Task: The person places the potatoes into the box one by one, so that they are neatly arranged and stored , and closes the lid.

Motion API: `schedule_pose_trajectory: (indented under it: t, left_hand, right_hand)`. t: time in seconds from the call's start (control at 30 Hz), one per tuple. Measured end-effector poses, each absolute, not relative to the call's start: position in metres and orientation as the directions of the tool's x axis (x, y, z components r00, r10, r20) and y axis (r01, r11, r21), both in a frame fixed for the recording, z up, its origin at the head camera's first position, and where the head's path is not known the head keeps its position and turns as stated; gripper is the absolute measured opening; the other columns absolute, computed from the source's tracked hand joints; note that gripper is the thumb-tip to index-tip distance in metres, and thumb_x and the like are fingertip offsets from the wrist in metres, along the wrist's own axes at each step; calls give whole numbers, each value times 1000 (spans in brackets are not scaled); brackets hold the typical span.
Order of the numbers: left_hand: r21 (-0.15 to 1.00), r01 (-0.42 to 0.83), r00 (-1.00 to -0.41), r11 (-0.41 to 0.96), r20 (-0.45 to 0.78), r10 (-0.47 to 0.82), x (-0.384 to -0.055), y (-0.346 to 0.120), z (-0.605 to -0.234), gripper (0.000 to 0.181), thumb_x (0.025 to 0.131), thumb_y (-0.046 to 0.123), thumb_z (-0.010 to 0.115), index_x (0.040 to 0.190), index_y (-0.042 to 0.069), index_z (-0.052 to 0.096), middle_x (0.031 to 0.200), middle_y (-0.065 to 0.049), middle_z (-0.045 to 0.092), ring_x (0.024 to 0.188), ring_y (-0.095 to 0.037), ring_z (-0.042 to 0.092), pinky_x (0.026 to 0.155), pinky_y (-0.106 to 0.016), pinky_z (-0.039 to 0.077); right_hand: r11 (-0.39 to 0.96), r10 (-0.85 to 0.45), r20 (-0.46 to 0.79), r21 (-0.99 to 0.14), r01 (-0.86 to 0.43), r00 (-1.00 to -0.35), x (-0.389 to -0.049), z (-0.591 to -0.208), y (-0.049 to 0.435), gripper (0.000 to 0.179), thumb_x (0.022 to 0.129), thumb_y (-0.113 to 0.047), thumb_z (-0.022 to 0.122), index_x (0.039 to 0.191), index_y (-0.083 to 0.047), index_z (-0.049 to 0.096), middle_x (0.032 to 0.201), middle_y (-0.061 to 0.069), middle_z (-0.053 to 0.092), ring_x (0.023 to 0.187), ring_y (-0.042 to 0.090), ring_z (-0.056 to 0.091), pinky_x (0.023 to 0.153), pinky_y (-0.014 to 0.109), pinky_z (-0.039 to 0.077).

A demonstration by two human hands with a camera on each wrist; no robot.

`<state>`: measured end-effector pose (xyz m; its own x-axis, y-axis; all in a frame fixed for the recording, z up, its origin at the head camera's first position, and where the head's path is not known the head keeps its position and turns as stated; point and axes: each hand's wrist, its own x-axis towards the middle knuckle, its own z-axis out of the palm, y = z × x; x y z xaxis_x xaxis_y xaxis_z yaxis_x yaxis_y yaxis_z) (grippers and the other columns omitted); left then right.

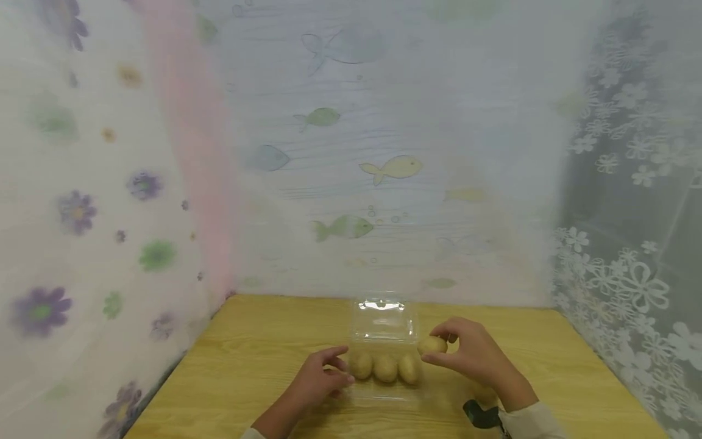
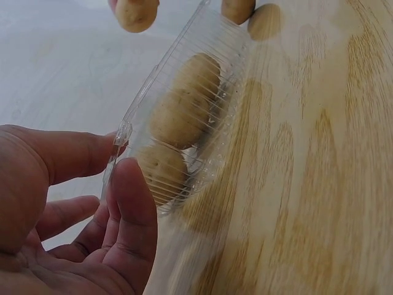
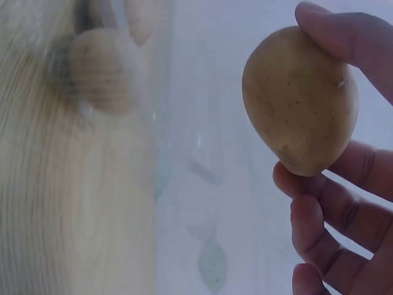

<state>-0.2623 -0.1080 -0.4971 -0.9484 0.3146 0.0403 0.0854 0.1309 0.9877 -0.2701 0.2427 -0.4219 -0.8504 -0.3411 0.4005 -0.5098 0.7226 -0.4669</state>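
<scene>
A clear plastic clamshell box point(image 1: 384, 399) lies with its lid point(image 1: 384, 323) folded back. Inside its base sit three yellow potatoes point(image 1: 386, 368) side by side. My left hand point(image 1: 320, 381) holds the box's left end, thumb and index fingertip at the rim point(image 2: 123, 132). Above the box's right side, my right hand point(image 1: 474, 353) pinches another potato point(image 3: 301, 101) between thumb and fingertips. In the left wrist view this held potato point(image 2: 136, 13) appears at the top, clear of the box.
A further potato point(image 1: 485, 396) sits on the wooden table point(image 1: 247, 341) by my right wrist, partly hidden by the arm and a black strap point(image 1: 482, 414). Printed curtains stand along the table's back point(image 1: 329, 262) and both sides.
</scene>
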Motion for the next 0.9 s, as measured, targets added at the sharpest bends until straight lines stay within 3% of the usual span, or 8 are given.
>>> schedule_pose_trajectory:
  t: [0.37, 0.9]
  left_hand:
    - [990, 69, -952, 121, 29, 305, -259, -115, -497, 74, 91, 10, 78, 154, -3, 43, 116, -18, 59, 91, -22, 73, 66, -37, 63]
    - [986, 88, -947, 141, 39, 319, -261, -108, -494, 73, 92, 10, 77, 155, -4, 42, 117, -19, 60, 89, -21, 72, 68, -40, 64]
  right_hand:
    - [691, -289, 387, -549, -470, -876, -271, -419, 204, 44, 75, -55, 89, 104, -24, 77, 95, -16, 66, 91, 16, 60, 78, 30, 51]
    - [700, -218, 344, -597, -392, -913, -264, -440, 176, 44, 69, -55, 92, 99, -26, 78, 95, -15, 67, 89, 12, 59, 77, 28, 52]
